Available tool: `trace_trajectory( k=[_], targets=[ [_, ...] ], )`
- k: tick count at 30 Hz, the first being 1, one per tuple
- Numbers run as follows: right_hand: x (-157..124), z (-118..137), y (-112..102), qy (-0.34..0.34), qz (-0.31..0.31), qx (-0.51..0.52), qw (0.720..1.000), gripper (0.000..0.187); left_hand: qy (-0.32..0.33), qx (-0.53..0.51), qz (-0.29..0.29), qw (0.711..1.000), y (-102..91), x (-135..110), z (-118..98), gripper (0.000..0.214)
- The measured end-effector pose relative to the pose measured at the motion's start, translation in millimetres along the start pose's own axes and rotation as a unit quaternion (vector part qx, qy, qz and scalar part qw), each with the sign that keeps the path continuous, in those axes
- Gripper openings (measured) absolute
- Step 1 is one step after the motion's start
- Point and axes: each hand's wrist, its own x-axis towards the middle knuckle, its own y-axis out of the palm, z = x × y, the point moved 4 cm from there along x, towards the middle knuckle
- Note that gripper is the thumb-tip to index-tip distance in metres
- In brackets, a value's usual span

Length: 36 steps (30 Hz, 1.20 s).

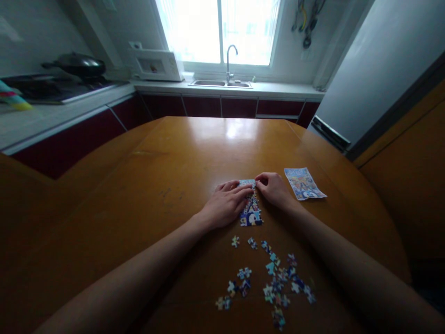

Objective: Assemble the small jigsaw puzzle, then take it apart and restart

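Note:
A partly joined jigsaw puzzle (251, 212) lies on the wooden table (167, 185) in front of me. My left hand (225, 203) rests flat on its left side, fingers stretched out across the top rows. My right hand (274, 188) is at the puzzle's upper right corner with its fingers curled in a pinch, pressing at the top edge; whether a piece is under them is hidden. Several loose puzzle pieces (274, 278) are scattered on the table nearer to me.
A printed reference picture (304, 183) lies to the right of my right hand. Behind the table run a counter with a sink and tap (227, 69), a microwave (156, 65) and a stove with a pan (78, 65). A fridge (375, 69) stands at the right.

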Motion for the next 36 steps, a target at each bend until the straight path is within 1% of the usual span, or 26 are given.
trace_trajectory(
  k=[5, 10, 13, 14, 16, 18, 20, 23, 25, 29, 33, 36],
  targets=[
    [-3, 5, -2, -0.021, -0.026, 0.026, 0.999, 0.015, 0.001, 0.009, -0.004, 1.0, -1.3, 0, -1, 0.037],
    [-8, 17, -1, -0.047, -0.026, -0.034, 0.998, 0.008, 0.004, 0.006, -0.006, 1.0, -1.0, 0, -1, 0.039],
    [-10, 19, 0, -0.044, -0.034, -0.03, 0.998, 0.016, 0.002, 0.006, -0.008, 1.0, -1.7, 0, -2, 0.038],
    [-10, 18, 0, -0.036, -0.041, -0.02, 0.998, 0.018, 0.002, 0.007, -0.008, 1.0, -2.1, 0, -2, 0.038],
    [-9, 13, 0, -0.012, -0.055, 0.016, 0.998, 0.016, 0.002, 0.006, -0.008, 1.0, -2.8, 0, -3, 0.038],
    [-5, 6, -1, 0.012, -0.066, 0.066, 0.996, 0.01, 0.001, 0.004, -0.007, 1.0, -3.3, 0, -4, 0.037],
    [-1, 0, -3, 0.027, -0.072, 0.129, 0.989, 0.011, 0.0, 0.003, -0.006, 1.0, -3.2, 0, -4, 0.037],
    [4, -7, -4, 0.027, -0.068, 0.222, 0.972, 0.016, 0.0, 0.001, -0.003, 1.0, -2.0, 1, -2, 0.037],
    [6, -7, -4, 0.017, -0.053, 0.26, 0.964, 0.018, -0.001, 0.0, -0.003, 1.0, -1.2, 1, -2, 0.037],
    [5, -5, -3, 0.012, -0.021, 0.263, 0.964, 0.019, -0.001, 0.0, -0.007, 1.0, -1.0, 0, -2, 0.038],
    [4, -4, -5, 0.01, -0.027, 0.275, 0.961, 0.025, -0.001, -0.002, -0.007, 1.0, -1.9, 0, -2, 0.037],
    [4, -7, -5, 0.012, -0.024, 0.259, 0.966, 0.02, -0.002, -0.004, -0.008, 1.0, -2.3, 0, -2, 0.037]
  ],
)
